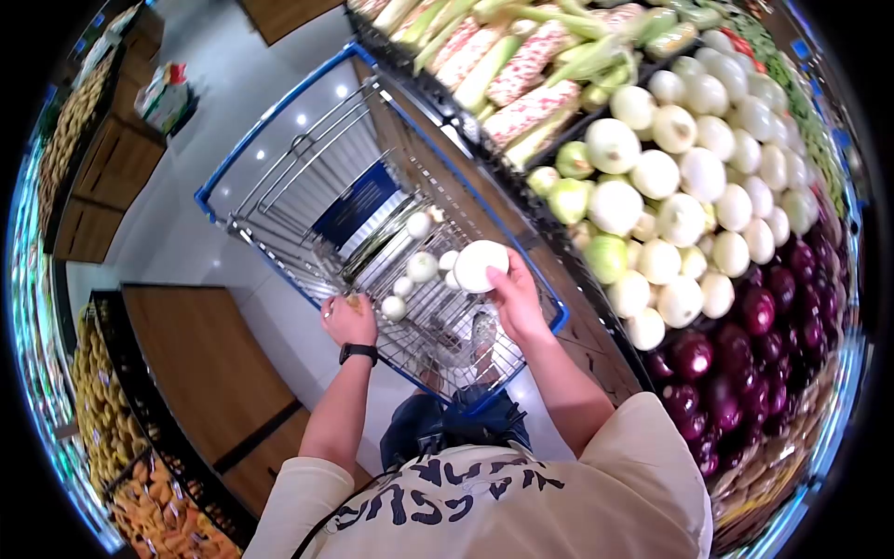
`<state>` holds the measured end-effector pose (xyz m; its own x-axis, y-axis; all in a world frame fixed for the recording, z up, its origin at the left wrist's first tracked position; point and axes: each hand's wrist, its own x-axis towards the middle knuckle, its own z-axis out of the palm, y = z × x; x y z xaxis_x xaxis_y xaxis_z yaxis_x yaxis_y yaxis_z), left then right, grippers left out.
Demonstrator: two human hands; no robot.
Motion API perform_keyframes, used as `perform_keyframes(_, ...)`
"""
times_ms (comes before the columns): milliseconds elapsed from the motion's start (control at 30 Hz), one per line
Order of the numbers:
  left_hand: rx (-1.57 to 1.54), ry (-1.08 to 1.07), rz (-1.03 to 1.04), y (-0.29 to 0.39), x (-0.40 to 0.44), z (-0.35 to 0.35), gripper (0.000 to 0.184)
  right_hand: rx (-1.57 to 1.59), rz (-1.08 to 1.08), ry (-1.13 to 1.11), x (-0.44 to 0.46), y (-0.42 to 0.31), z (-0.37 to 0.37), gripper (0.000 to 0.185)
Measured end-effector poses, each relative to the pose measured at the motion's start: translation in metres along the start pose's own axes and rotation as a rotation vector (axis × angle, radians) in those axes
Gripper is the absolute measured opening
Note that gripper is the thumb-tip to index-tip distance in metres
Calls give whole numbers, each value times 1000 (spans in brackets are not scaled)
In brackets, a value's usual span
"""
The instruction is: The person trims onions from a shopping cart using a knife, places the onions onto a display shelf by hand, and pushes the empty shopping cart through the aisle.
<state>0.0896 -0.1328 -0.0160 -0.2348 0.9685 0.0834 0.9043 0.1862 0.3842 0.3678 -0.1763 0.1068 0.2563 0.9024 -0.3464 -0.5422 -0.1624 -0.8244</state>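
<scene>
My right hand (514,291) is closed on a large white onion (481,266), held over the right side of a wire shopping cart (533,250) with blue edges. My left hand (349,321), with a black watch on the wrist, is at the cart's left side, its fingers curled; a small yellowish-brown bit shows at them, too small to name. Several loose white onions (422,267) lie down in the cart, between my two hands. To the right of the cart rises a pile of white onions (681,220).
Red onions (760,312) lie beside the white pile, and corn ears (527,63) fill the bin at the top. Wooden display stands (200,354) flank the cart on the left. A colourful bag (166,96) stands on the floor at upper left.
</scene>
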Motion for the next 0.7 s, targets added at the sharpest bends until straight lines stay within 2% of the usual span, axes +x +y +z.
perform_keyframes(33,3,19,-1,0,1,1,35,219,130,-15,-16,-24,4,54)
perform_keyframes(100,34,-25,18,-1,3,-2,37,532,170,-82,-45,-53,-3,67)
perform_keyframes(133,31,27,43,-7,1,6,38,609,177,-81,-58,-70,-4,73)
perform_keyframes(200,31,16,86,-7,1,0,34,684,132,-119,-79,-96,-12,76)
perform_keyframes(267,83,-1,69,-9,2,2,40,693,105,-112,-93,-129,-23,79)
perform_keyframes(300,96,-53,59,-9,4,-1,42,692,61,-146,-97,-146,-31,73)
perform_keyframes(400,20,-30,54,-1,-14,-3,39,626,-75,-106,-104,-211,-61,67)
perform_keyframes(433,39,-65,42,-4,-23,6,44,554,-207,-120,-103,-233,-77,61)
perform_keyframes(467,-17,-21,58,-13,-34,24,55,375,-366,6,-106,-263,-87,58)
perform_keyframes(500,-98,-75,5,16,-58,-1,64,198,-509,134,-107,-293,-96,58)
perform_keyframes(567,-179,-174,-83,37,-98,1,68,-315,-810,360,-99,-353,-135,71)
perform_keyframes(600,-211,-144,-30,38,-120,10,71,-420,-943,426,-98,-383,-150,73)
perform_keyframes(667,-263,-225,-81,66,-158,-3,72,-548,-1089,494,-82,-443,-205,75)
perform_keyframes(700,-316,-226,-47,70,-172,-1,74,-591,-1087,573,-73,-473,-233,75)
